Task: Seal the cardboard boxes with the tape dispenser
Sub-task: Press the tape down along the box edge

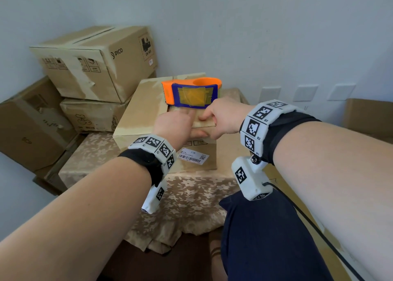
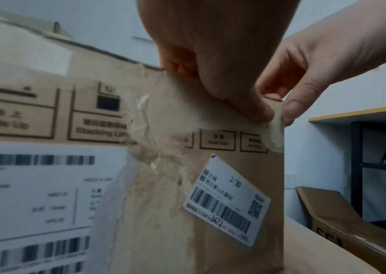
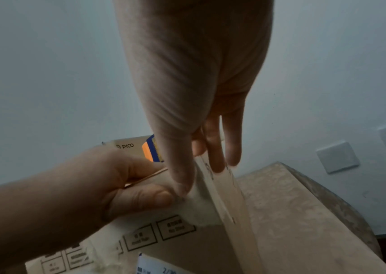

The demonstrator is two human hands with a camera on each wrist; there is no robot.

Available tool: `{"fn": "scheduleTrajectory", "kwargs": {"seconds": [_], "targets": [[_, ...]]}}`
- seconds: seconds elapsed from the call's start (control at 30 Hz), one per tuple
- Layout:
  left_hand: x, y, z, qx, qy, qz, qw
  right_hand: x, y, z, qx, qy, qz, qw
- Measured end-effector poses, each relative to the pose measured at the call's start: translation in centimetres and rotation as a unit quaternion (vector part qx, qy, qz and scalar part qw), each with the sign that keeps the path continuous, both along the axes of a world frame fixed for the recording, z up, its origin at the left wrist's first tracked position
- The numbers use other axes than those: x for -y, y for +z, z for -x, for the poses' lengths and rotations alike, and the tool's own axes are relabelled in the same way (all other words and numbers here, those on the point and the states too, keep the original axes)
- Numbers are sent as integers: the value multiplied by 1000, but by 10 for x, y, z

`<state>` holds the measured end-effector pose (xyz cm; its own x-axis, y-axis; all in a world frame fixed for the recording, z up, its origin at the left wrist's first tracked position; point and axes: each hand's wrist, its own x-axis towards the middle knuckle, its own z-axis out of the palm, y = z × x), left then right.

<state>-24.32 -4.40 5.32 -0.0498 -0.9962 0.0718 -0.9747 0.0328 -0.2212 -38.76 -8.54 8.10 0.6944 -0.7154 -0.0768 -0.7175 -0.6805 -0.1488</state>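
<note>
A cardboard box [image 1: 140, 114] stands on the table with an orange and blue tape dispenser [image 1: 191, 93] lying on its top. A strip of clear tape [image 2: 187, 103] folds over the box's front top edge near the right corner. My left hand [image 1: 187, 123] pinches that edge, thumb [image 2: 257, 113] on the tape on the front face, fingers on top. My right hand [image 1: 212, 119] pinches the same edge right beside it at the corner, its thumb [image 3: 182, 189] on the tape end. A white barcode label [image 2: 227, 202] sits lower on the front face. Neither hand touches the dispenser [image 3: 152, 150].
Several cardboard boxes [image 1: 95, 63] are stacked behind and to the left, against the wall. The table has a floral cloth [image 1: 191, 195]. An open carton [image 1: 370, 116] stands at the right. Wall sockets [image 1: 306, 92] are behind. My dark trouser leg [image 1: 265, 238] is at the table's front.
</note>
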Motion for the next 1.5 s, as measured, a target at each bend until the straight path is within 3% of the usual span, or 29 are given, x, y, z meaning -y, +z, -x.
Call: {"fn": "scheduleTrajectory", "kwargs": {"seconds": [0.2, 0.33, 0.47, 0.77, 0.9, 1.17, 1.5], "targets": [[-11, -3, -24, -81, -67, -59, 993, -6, 6, -11, -83, -23, 49, 995], [-14, -7, -43, -125, -58, -51, 989, -11, 4, -37, -88, -50, 94, 990], [-19, -10, -54, -145, -71, -31, 986, -15, -15, -63, -74, 28, 98, 992], [-35, -6, -84, -146, -52, -40, 987, -14, -18, -61, -194, 101, 162, 962], [-38, -4, -83, -137, -46, -49, 988, -13, -24, -57, -157, 102, 162, 969], [-47, -1, -114, -103, -10, -60, 993, -14, -23, -42, -165, 83, 138, 973], [-67, 19, -127, -69, 103, -117, 985, -29, -7, -42, -202, 16, 65, 977]]}}
